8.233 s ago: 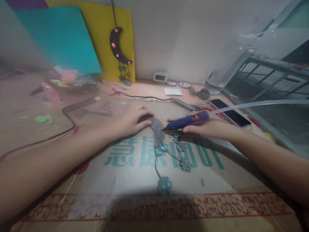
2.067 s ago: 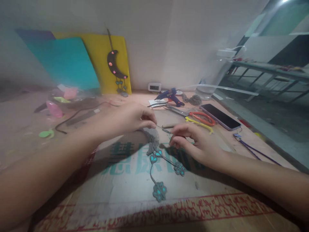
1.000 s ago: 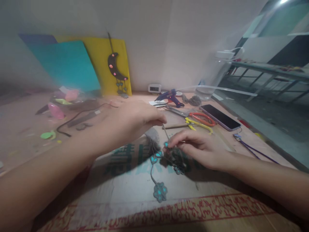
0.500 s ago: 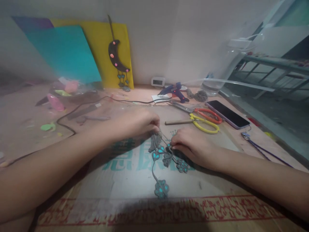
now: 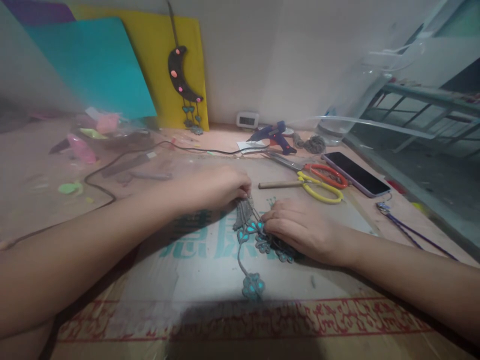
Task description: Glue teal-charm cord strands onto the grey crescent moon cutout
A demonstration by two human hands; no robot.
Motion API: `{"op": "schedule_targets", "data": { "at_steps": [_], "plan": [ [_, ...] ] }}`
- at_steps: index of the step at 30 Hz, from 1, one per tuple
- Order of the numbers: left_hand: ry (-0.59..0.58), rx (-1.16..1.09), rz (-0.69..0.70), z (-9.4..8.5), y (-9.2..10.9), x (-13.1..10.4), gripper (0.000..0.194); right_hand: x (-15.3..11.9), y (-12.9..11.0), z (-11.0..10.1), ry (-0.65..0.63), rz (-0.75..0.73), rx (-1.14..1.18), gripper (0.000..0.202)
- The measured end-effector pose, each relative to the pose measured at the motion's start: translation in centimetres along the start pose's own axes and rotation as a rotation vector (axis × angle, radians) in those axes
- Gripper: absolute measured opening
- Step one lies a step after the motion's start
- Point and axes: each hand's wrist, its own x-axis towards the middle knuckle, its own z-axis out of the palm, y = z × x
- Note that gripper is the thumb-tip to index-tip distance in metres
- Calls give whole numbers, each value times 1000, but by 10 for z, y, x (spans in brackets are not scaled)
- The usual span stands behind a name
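My left hand (image 5: 234,187) is closed, pinching the top of a grey crafted ornament (image 5: 243,212) in the middle of the mat. Thin grey cords run down from it to small grey heart and flower pieces with turquoise centres. One flower charm (image 5: 253,286) lies apart at the end of its cord, nearer to me. My right hand (image 5: 296,227) is on the right, its fingers curled over more flower charms (image 5: 263,243) and their cords. It partly hides them, and its fingertips are not fully visible.
Scissors with orange and yellow handles (image 5: 322,185) lie beyond my right hand, a stick (image 5: 279,185) against them. Further back are a phone (image 5: 356,174), a glue gun (image 5: 273,136), grey yarn (image 5: 314,144) and a small clock (image 5: 247,120). A moon ornament (image 5: 178,75) hangs before yellow card.
My right hand has shifted slightly left and spread over the flower charms, covering more of them. My left hand keeps its pinch on the ornament. The whole view has tilted a little.
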Motion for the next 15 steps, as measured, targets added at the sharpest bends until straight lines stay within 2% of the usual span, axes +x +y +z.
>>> {"op": "schedule_targets", "data": {
  "at_steps": [5, 15],
  "plan": [
    [-45, -8, -31, -2, 1, 1, 19, -1, 2, 3, 51, -10, 22, 18],
    [-39, -3, 2, 0, 0, 2, 18, 7, -7, 3, 32, -46, -16, 21]
  ]
}}
